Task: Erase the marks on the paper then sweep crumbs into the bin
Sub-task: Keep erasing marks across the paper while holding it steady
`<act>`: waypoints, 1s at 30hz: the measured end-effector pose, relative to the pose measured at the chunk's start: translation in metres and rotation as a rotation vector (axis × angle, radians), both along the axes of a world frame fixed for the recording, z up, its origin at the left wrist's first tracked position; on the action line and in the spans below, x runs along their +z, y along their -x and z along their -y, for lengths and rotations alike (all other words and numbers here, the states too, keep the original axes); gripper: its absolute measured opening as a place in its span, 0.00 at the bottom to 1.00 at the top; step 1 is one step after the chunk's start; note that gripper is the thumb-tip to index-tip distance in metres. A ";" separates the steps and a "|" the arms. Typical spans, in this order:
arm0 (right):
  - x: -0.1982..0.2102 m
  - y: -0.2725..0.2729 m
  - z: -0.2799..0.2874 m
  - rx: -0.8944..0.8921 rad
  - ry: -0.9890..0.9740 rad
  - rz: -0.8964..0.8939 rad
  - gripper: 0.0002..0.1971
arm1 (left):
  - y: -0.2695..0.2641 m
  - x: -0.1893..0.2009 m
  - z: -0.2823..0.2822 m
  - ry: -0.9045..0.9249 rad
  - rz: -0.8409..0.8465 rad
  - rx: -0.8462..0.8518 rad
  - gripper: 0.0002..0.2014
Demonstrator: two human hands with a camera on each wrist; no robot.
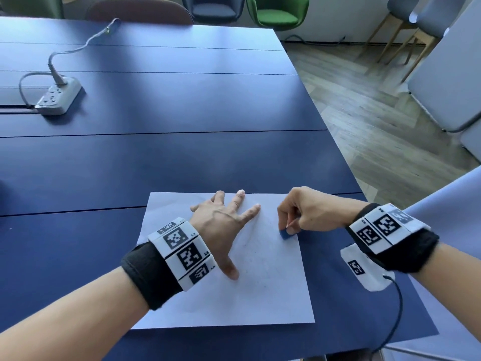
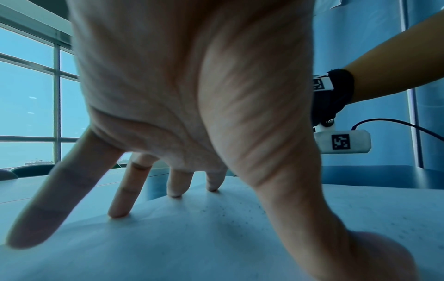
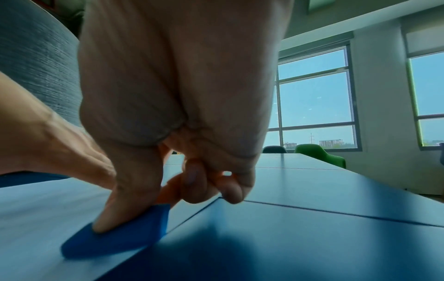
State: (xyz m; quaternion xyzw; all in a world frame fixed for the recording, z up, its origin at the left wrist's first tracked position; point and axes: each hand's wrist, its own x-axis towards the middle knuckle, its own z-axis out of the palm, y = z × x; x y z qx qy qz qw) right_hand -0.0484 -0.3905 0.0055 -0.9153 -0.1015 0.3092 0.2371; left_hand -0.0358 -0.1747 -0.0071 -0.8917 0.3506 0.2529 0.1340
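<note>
Item: white paper sheet (image 1: 260, 295), lying flat near the front edge of the dark blue table (image 1: 182, 157), its right edge close to the table's right side.

Progress: erasing stage under way, by judgement. Faint grey marks and small dark specks, probably eraser crumbs (image 2: 216, 213), show on the middle of the sheet. No strong marks are legible; whether any remain cannot be told. Sweeping is not begun, and no bin appears in any view.

Left hand (image 1: 221, 225): palm raised, fingers (image 2: 120, 199) spread and straight, tips and thumb pressing the sheet's upper-left part to pin it. Holds nothing.

Right hand (image 1: 307, 212): knuckles up, wrist lifted, fingers curled under. Its grip is closed on a blue eraser (image 1: 286, 234), thumb on one face and fingers behind. The eraser (image 3: 115, 237) touches the sheet just inside its right edge, tilted, with one long edge on the paper. The right wrist view is blurred.

Other contents: white power strip (image 1: 58, 96) with cable at far left of the table, well apart from the sheet; green chair (image 1: 276, 11) and grey chairs beyond the table.
</note>
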 end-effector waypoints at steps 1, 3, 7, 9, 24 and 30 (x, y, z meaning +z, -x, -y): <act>0.000 -0.003 -0.002 -0.006 -0.005 0.029 0.09 | 0.000 0.000 0.000 -0.002 -0.006 0.002 0.71; -0.004 -0.010 -0.009 -0.075 -0.045 0.161 0.09 | 0.000 0.001 0.000 -0.007 -0.011 0.010 0.71; -0.008 -0.004 -0.014 -0.160 -0.094 0.246 0.08 | 0.001 0.004 -0.002 -0.015 -0.008 0.021 0.70; -0.007 0.003 -0.016 -0.092 -0.053 0.167 0.08 | 0.002 0.005 -0.003 -0.016 -0.010 0.023 0.70; -0.014 0.001 -0.028 -0.347 -0.111 0.281 0.05 | 0.004 0.007 0.001 -0.031 -0.016 0.052 0.69; -0.013 0.006 -0.032 -0.294 -0.085 0.252 0.04 | 0.004 0.006 0.003 -0.051 -0.024 0.057 0.69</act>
